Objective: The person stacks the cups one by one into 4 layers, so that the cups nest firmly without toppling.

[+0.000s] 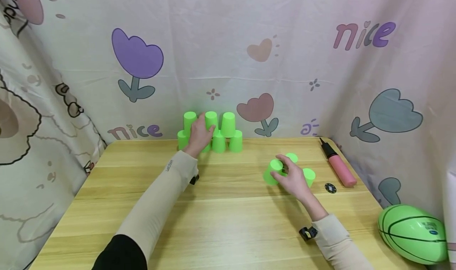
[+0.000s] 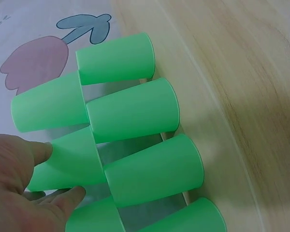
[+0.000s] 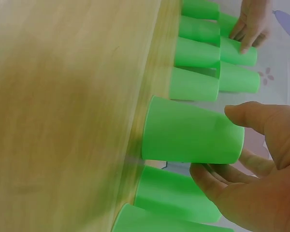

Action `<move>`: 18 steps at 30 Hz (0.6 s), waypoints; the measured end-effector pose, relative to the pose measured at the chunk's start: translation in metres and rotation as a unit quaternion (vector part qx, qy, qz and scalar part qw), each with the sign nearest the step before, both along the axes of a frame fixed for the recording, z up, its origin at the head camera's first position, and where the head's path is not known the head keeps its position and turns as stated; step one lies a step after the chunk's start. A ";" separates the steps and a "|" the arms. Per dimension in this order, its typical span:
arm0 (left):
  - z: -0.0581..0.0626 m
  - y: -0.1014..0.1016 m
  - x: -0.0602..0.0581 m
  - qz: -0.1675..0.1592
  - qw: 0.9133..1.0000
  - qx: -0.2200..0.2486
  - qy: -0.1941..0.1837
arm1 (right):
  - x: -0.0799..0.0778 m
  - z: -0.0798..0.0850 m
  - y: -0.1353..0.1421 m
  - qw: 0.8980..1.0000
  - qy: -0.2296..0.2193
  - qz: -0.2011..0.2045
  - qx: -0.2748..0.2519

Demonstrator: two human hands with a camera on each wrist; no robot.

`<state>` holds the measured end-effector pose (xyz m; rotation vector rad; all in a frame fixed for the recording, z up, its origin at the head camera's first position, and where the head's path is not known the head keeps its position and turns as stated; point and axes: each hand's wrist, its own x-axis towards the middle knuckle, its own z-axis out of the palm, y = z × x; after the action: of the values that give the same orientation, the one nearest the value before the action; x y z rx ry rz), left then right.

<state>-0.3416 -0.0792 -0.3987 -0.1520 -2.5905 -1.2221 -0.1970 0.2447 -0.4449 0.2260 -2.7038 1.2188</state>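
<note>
Green cups stand upside down in two rows against the curtain: a lower row of several cups [image 1: 236, 141] and three upper cups [image 1: 228, 124] resting across them. My left hand [image 1: 200, 136] is at the middle upper cup [image 2: 70, 162], thumb on one side and fingers on the other. To the right, my right hand [image 1: 295, 179] holds an upside-down green cup [image 3: 191, 135] between thumb and fingers, close over the table. Two more upside-down cups are beside that hand, one behind it [image 1: 291, 157] and one to its right [image 1: 309, 175].
A pink hand pump [image 1: 341, 169] with a black nozzle lies at the table's right side, near a small black disc [image 1: 330, 188]. A green ball [image 1: 412, 234] sits by the right edge. The printed curtain [image 1: 213, 44] hangs right behind the wooden table [image 1: 221, 230].
</note>
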 end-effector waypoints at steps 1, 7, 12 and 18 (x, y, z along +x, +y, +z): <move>0.000 0.000 0.000 0.001 1.000 -0.001 0.001 | 0.000 0.000 0.000 1.000 -0.002 -0.001 0.000; -0.001 0.000 -0.003 0.003 1.000 -0.001 0.006 | 0.000 -0.003 -0.001 1.000 -0.006 -0.001 -0.002; 0.001 -0.001 -0.003 0.001 1.000 -0.007 0.000 | 0.000 -0.005 0.000 1.000 -0.011 -0.003 -0.004; 0.000 -0.001 -0.002 0.000 1.000 -0.012 0.001 | -0.001 -0.007 0.001 1.000 -0.016 -0.006 -0.004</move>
<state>-0.3438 -0.0806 -0.3982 -0.1574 -2.6040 -1.1918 -0.1978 0.2456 -0.4521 0.1902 -2.7225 1.2396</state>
